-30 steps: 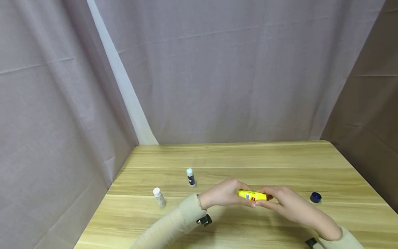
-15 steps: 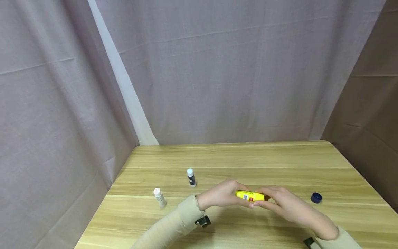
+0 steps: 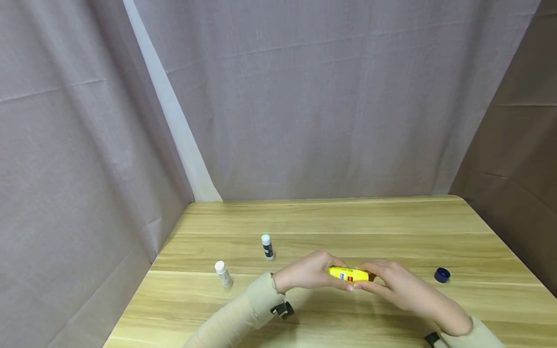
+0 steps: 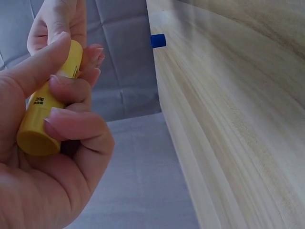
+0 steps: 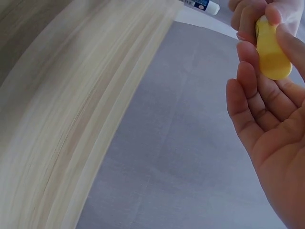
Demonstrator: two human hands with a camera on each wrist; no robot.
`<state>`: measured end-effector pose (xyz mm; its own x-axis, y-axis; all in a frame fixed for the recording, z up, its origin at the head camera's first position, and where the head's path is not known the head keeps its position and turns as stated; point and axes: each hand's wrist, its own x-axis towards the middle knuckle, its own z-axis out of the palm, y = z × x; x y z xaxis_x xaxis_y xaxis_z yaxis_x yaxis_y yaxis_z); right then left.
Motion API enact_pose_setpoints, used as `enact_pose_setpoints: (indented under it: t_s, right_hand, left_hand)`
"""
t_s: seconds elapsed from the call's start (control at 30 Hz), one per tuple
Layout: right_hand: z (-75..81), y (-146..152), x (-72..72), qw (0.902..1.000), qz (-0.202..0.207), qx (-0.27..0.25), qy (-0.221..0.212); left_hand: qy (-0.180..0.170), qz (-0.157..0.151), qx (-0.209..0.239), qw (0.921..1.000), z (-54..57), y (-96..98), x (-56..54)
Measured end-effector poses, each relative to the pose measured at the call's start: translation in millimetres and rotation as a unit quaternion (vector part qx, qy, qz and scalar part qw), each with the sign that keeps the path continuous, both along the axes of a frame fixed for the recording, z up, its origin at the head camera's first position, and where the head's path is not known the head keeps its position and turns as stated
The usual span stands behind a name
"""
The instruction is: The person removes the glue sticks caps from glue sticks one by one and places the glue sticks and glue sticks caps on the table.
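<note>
A yellow glue stick point(image 3: 348, 274) lies sideways between the two hands above the table, near its front. My left hand point(image 3: 310, 272) grips one end of it, the fingers curled round the barrel in the left wrist view, where "20g" shows on the glue stick point(image 4: 42, 109). From the other side my right hand point(image 3: 398, 286) pinches the opposite end of the glue stick point(image 5: 275, 57) between thumb and forefinger. The other right fingers point(image 5: 248, 93) extend loosely, off the barrel. In the head view the fingers partly hide both ends.
A white glue stick point(image 3: 224, 274) stands at the left of the wooden table point(image 3: 348, 217). Behind it is a white-capped glue stick with a navy label point(image 3: 267, 247). A dark blue cap point(image 3: 442, 275) rests at the right. Grey curtains point(image 3: 330, 106) enclose the table.
Both hands and the yellow glue stick have shifted slightly left. The grip of each hand looks the same, and the things on the table have stayed in place.
</note>
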<state>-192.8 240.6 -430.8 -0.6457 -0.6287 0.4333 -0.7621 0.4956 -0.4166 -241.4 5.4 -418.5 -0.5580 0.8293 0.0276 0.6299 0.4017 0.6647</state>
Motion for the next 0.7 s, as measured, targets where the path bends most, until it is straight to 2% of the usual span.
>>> enact_pose_setpoints:
  t_s: [0.27, 0.47, 0.6, 0.7]
  right_hand:
    - [0.1, -2.8, 0.5, 0.9995, -0.010, 0.006, 0.029]
    - [1.5, -4.7, 2.6, 0.9983, -0.019, 0.027, 0.047]
    - [3.5, -2.6, 1.2, 0.9977, -0.013, 0.010, 0.065]
    - [5.3, -0.7, -0.5, 0.9971, -0.016, 0.001, 0.075]
  left_hand:
    - [-0.022, 0.006, 0.001, 0.9997, 4.0, -1.5, 0.3]
    - [-0.034, 0.007, 0.000, 0.9994, 1.9, -3.1, 1.1]
    - [-0.084, 0.034, 0.013, 0.9958, -0.6, -4.8, 2.2]
    - [-0.101, 0.052, 0.019, 0.9933, -1.3, -5.9, 3.7]
